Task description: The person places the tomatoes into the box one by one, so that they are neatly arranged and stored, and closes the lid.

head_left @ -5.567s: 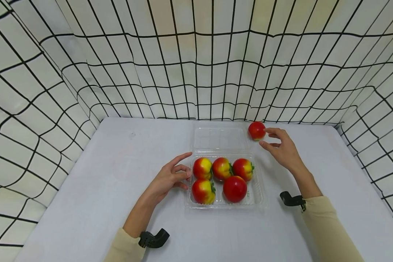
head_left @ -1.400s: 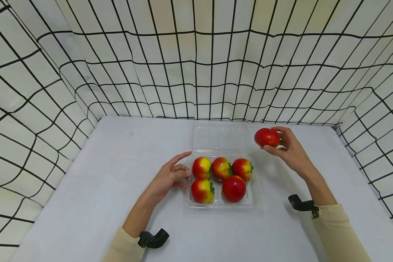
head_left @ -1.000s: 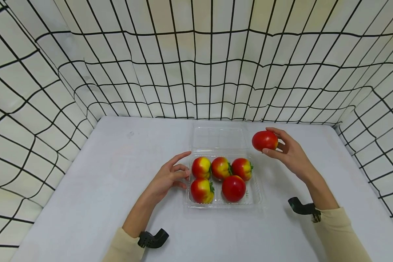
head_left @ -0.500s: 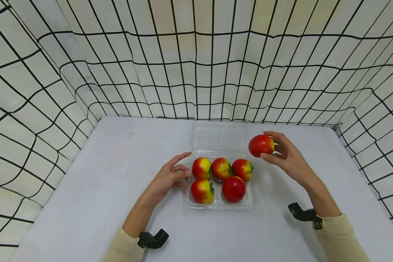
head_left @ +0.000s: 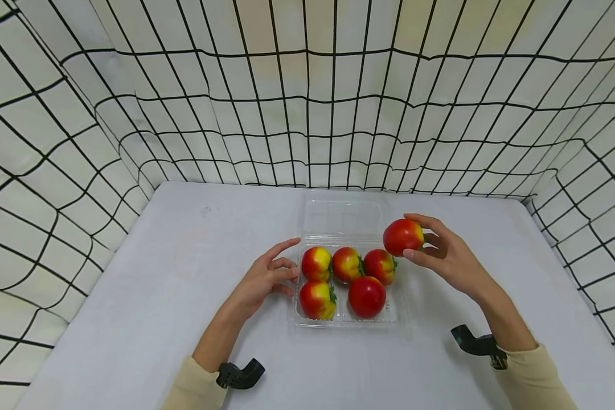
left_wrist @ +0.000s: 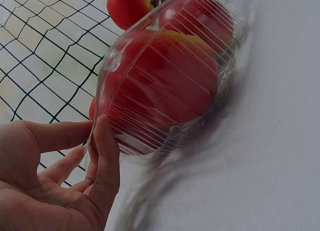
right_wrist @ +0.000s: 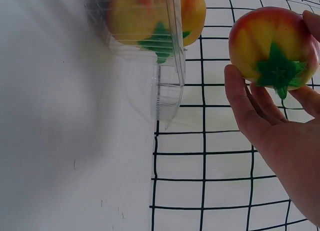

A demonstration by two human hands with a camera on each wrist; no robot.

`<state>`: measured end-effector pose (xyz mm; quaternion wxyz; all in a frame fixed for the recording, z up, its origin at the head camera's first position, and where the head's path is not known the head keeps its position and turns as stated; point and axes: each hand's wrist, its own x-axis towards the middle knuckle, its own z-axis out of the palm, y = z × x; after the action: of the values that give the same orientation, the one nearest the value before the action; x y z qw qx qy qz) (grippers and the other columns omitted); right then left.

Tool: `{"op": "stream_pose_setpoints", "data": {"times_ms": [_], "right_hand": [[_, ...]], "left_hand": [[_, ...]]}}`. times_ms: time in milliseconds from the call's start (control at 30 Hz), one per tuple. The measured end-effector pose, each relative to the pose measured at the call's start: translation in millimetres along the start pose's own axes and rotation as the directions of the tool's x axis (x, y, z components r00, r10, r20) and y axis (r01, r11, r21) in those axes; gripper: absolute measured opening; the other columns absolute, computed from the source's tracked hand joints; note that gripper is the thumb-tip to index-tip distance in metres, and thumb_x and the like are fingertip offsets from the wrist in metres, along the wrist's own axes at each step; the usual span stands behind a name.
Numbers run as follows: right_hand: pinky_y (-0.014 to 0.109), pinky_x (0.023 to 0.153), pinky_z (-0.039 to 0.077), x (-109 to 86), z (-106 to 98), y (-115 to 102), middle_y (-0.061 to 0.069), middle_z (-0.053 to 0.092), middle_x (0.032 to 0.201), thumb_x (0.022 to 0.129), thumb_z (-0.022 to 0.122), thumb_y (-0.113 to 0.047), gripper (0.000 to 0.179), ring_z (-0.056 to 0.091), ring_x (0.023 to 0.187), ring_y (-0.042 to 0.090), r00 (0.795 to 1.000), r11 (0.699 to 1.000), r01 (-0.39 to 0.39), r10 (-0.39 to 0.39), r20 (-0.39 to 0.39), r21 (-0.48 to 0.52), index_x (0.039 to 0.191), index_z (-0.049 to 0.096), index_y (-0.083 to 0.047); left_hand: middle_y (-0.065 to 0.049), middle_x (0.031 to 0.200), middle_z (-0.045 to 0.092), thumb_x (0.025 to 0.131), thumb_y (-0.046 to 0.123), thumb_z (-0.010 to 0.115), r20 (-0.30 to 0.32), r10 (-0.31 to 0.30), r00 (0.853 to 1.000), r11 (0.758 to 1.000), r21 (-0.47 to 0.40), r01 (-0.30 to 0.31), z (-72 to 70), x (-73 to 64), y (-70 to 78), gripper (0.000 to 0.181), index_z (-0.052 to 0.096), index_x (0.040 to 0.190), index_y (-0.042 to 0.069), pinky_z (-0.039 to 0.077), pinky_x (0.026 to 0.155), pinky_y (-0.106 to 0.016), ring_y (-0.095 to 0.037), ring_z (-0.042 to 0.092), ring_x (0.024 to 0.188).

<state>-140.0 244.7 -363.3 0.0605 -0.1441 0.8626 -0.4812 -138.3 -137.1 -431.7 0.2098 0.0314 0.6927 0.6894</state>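
In the head view, my right hand (head_left: 451, 256) holds a red-and-yellow tomato (head_left: 402, 237) between thumb and fingers, raised over the back right corner of a clear plastic container (head_left: 338, 324). The right wrist view shows the green star-shaped calyx on this held tomato (right_wrist: 270, 41) turned toward the wrist. My left hand (head_left: 261, 282) is at the container's left side; in the left wrist view its fingertips pinch the rim of the clear container (left_wrist: 97, 98). Inside lie several tomatoes in two rows, three at the back, with a plain red one (head_left: 367, 296) in the front middle.
The hinged lid (head_left: 343, 216) lies folded back on the white table (head_left: 210, 256). Bare container floor shows at the front right compartment (head_left: 391, 304). Black netting (head_left: 333, 102) over white walls surrounds the back and sides of the table.
My right hand has taken the tomato from the table beyond the container's right side, lifted it, and brought it nearer and leftward over the container's edge. My left hand has stayed in place.
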Motion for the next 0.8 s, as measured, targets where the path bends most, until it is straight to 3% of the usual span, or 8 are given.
{"op": "stream_pose_setpoints", "data": {"times_ms": [467,800], "right_hand": [[0.022,0.091,0.060,-3.5,11.5,-5.9,0.013,0.052,0.149,0.095,0.075,-0.024,0.065,0.063,0.128,0.040,0.998,0.999,0.053,-0.053,0.036,0.004,0.152,0.043,-0.017],[0.024,0.092,0.060,-6.7,24.6,-7.8,0.009,0.059,0.143,0.093,0.077,-0.026,0.062,0.064,0.122,0.030,0.992,0.996,0.083,-0.080,0.094,-0.029,0.148,0.050,-0.018]], "left_hand": [[0.002,0.092,0.063,0.100,0.015,0.065,-0.003,0.002,1.000,1.000,0.000,-0.002,-0.5,-0.9,1.0,0.066,0.039,0.160,0.023,0.063,0.072,-0.026,-0.016,0.063,0.086],[0.002,0.092,0.063,0.101,0.014,0.064,-0.001,-0.001,1.000,1.000,0.001,0.001,0.0,0.0,0.0,0.065,0.040,0.160,0.023,0.063,0.072,-0.026,-0.016,0.063,0.086]]}}
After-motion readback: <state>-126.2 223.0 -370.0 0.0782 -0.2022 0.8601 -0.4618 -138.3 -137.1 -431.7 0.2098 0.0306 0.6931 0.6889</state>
